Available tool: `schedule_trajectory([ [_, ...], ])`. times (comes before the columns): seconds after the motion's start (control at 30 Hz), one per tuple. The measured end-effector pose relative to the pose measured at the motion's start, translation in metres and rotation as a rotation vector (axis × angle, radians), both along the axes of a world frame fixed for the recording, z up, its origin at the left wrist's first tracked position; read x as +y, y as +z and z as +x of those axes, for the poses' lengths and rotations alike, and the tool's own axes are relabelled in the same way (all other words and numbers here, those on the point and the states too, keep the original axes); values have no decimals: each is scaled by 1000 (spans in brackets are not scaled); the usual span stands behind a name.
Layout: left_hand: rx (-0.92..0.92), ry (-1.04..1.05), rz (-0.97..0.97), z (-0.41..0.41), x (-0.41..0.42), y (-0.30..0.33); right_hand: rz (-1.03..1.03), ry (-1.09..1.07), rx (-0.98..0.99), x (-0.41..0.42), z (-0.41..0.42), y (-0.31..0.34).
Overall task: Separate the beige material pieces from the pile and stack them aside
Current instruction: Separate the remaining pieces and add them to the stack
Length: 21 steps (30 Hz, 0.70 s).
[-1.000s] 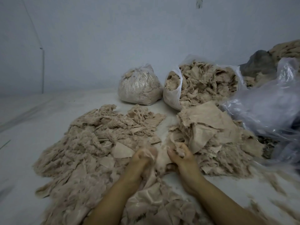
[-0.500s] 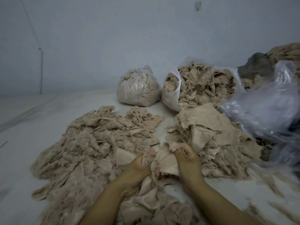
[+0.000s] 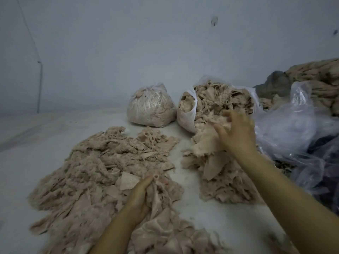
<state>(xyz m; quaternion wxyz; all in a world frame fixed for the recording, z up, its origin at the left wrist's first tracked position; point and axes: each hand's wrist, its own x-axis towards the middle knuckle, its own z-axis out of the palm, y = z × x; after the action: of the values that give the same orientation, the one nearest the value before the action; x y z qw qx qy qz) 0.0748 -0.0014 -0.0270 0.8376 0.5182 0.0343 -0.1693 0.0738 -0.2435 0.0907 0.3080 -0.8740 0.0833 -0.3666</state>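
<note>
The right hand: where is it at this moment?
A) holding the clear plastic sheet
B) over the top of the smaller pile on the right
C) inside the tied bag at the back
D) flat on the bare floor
B: the right hand hangs with spread fingers over the top of the smaller pile, just in front of the open bag.

Tied clear bag [image 3: 151, 108], crumpled clear plastic sheeting [image 3: 293, 129], pale wall [image 3: 146, 43]
</note>
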Motion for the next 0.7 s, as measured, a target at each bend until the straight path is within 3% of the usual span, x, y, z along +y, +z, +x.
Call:
schedule_trajectory([
  [0.07,-7,-31,-13,-1,-1,3,1,200,-15,25,-17,-22],
  [0.2,-96,-130,24,-6,-10,-1,141,661,475,90,-50,-99],
  [0.27,-178,-121,136,-9,-10,-3,239,679,457,98,-47,-117],
  [0.37,-269,-69,218,-7,-6,-3,632,629,390,89,-42,-120],
  [0.4,-270,-80,214,-6,-4,-3,671,619,374,87,-42,-122],
  [0.53,-335,-172,381,-5,-4,-4,737,589,325,85,-46,-130],
  [0.63,-260,-29,217,-6,-6,-2,786,609,447,75,-51,-128],
  [0.7,-211,82,149,-2,-2,0,611,654,645,65,-56,-120],
])
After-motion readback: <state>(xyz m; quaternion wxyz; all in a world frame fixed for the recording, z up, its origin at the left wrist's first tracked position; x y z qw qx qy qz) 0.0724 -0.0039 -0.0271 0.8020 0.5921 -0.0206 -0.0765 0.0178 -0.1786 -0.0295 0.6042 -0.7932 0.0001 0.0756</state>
